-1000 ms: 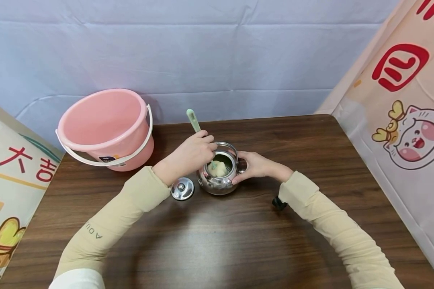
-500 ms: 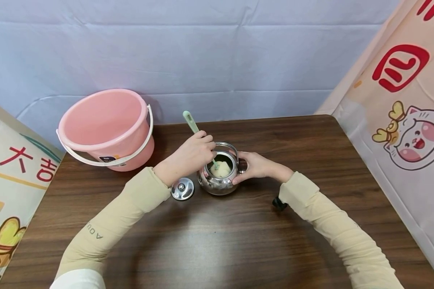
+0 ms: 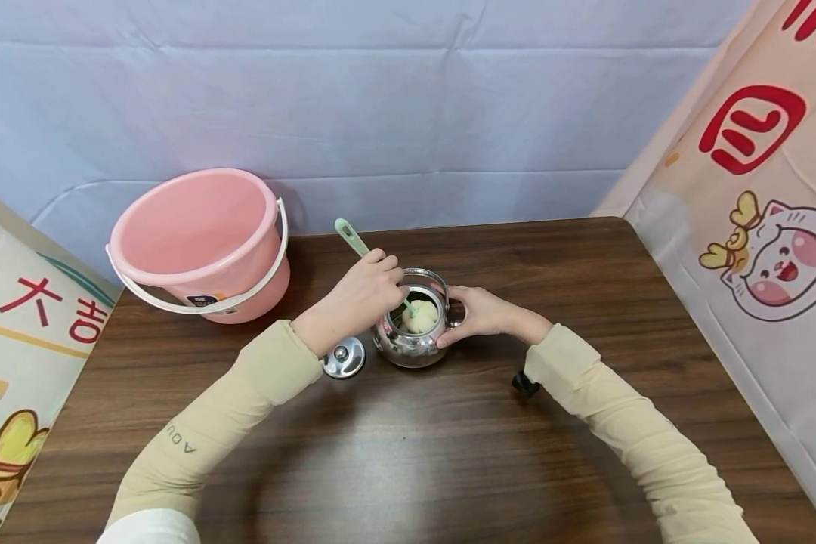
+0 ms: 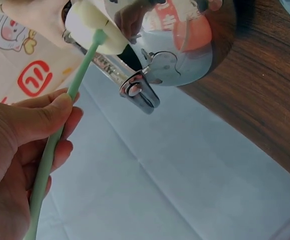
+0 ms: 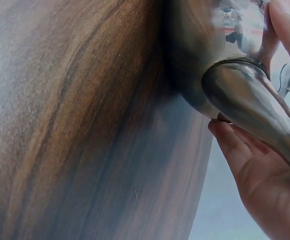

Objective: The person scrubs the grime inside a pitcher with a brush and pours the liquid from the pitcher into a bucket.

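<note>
My left hand (image 3: 369, 291) grips the slim green handle (image 3: 351, 236) of a sponge brush. Its pale yellow sponge head (image 3: 421, 317) sits inside the mouth of a small shiny steel teapot (image 3: 409, 352). In the left wrist view, thumb and fingers pinch the green handle (image 4: 45, 159), and the sponge (image 4: 92, 27) shows beside the teapot's hinged carrying handle (image 4: 139, 92). My right hand (image 3: 479, 311) holds the teapot's right side, thumb on the front. The right wrist view shows its fingers (image 5: 242, 160) around the steel spout (image 5: 250, 95).
The round steel lid (image 3: 344, 357) lies on the table just left of the teapot. A pink bucket (image 3: 245, 264) with a white handle stands at the back left. The brown wooden table (image 3: 408, 468) ends at a pale cloth (image 3: 435, 121) behind.
The brush handle has tilted over to the left and lower, while the sponge has shifted rightward within the teapot. My right hand and the teapot stay nearly still.
</note>
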Tool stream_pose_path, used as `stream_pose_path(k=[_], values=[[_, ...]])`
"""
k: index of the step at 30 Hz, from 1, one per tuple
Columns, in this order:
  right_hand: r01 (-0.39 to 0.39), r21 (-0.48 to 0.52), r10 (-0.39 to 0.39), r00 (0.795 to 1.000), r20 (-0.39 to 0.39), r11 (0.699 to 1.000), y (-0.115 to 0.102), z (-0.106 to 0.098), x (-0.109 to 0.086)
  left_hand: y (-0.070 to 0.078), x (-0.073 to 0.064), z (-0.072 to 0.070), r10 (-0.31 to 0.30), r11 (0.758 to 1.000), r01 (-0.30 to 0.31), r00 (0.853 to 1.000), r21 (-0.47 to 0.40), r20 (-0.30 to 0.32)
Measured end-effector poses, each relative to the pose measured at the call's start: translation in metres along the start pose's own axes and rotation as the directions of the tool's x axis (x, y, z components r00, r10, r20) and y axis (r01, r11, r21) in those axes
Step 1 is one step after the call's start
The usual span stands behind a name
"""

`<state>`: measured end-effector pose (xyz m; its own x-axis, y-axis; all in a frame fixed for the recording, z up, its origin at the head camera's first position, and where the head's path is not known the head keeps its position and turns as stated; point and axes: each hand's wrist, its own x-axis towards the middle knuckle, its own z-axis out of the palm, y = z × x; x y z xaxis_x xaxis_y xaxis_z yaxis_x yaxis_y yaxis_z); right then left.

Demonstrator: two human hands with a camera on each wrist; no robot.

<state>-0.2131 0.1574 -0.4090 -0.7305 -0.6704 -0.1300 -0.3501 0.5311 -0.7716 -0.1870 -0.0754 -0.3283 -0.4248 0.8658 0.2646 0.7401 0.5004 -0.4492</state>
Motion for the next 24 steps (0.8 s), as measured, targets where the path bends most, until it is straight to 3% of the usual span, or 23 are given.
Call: stream_pose_path(k=[11,24], values=[[-0.020,-0.013,0.020,1.000,0.002,1.000,-0.002,-0.001,0.000,0.006,0.000,0.000,-0.033,0.999,0.034,0.999,0.019,-0.036],[-0.016,0.003,0.016,1.000,-0.007,1.000,-0.001,0.000,0.000,0.013,0.001,0.000,-0.007,0.995,0.011,0.999,0.101,-0.044]])
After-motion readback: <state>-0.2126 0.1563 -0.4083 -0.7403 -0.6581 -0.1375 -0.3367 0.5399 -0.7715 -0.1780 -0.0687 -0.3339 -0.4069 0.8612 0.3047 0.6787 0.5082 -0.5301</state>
